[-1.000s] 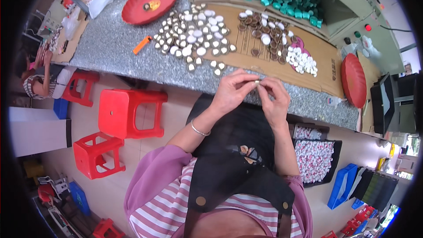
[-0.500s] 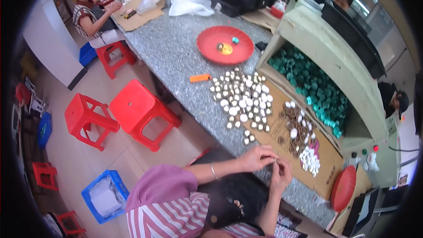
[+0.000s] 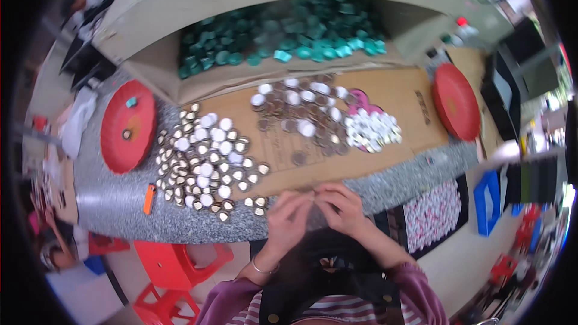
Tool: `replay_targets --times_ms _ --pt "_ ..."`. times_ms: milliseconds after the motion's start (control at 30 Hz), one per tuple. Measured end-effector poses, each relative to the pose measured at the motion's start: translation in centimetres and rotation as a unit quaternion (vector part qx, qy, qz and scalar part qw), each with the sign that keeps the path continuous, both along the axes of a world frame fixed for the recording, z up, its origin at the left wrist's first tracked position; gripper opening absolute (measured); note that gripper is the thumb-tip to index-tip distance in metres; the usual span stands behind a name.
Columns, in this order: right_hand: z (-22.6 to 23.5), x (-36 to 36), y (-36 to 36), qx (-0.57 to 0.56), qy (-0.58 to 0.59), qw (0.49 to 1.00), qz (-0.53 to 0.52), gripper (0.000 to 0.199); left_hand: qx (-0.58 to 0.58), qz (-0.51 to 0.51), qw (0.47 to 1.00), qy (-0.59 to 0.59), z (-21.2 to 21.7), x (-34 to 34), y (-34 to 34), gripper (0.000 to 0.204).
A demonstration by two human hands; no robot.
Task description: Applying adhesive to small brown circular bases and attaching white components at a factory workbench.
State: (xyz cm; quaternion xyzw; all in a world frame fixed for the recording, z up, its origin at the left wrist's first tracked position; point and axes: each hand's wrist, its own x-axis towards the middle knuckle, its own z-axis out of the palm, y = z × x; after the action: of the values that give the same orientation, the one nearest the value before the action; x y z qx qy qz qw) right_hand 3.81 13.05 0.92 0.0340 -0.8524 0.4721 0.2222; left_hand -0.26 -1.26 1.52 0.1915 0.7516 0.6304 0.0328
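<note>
Two hands of mine, left hand (image 3: 288,219) and right hand (image 3: 343,207), meet fingertip to fingertip at the front of the desk (image 3: 415,174), both pinched, seemingly on one small piece between them. My view has just swung round to face the green pieces (image 3: 304,53) squarely, yet the pinch has stayed, so I judge the fingerwork unbroken. My fingers cover the piece: I can't tell where it points or its long axis.
</note>
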Motion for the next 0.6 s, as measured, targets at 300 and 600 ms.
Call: replay_targets --times_ms 300,600 --pt "-0.1 0.9 -1.1 0.039 -0.039 0.998 0.017 0.015 0.076 0.017 0.997 0.007 -0.7 1.1 -1.4 0.021" --pt "-0.5 0.6 -0.6 0.029 -0.058 0.997 0.042 0.013 0.088 0.024 0.996 0.022 -1.5 1.1 -0.9 0.022"
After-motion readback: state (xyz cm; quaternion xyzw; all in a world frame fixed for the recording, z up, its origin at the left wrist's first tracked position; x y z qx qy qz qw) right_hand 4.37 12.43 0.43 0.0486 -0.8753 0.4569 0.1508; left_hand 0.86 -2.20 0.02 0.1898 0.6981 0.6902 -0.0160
